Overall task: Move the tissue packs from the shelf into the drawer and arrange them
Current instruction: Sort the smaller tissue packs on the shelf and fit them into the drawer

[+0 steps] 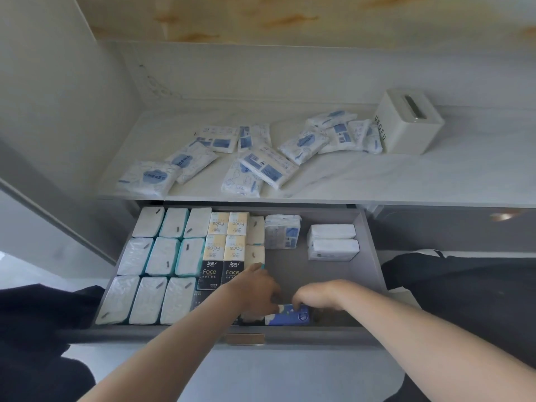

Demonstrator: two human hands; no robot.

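The right hand [316,294] reaches down into the front of the open drawer [293,268], wrist bent, fingers curled over the top edge of a blue pack [291,315] that stands against the drawer's front wall. The left hand [255,288] comes in beside it, its fingers bent down at the white left end of the same pack. Whether they grip it or only touch it cannot be told.

Just under and left of the left hand stand rows of black and cream packs marked "Face" [226,248], with a few plain cream packs at their right edge. Further left of that hand, white packs [162,256] fill the drawer in three rows of three.

Beyond the hands the grey drawer floor is bare, and past that, at the back, a bundle of blue-and-white packs [282,231] stands on edge. Two white packs [332,242] lie side by side to its right.

Above and beyond the drawer runs the shelf [435,175], where loose blue-and-white tissue packs [266,166] lie scattered, some overlapping. At their right end a white tissue box [412,123] sits tilted, touching the nearest packs.
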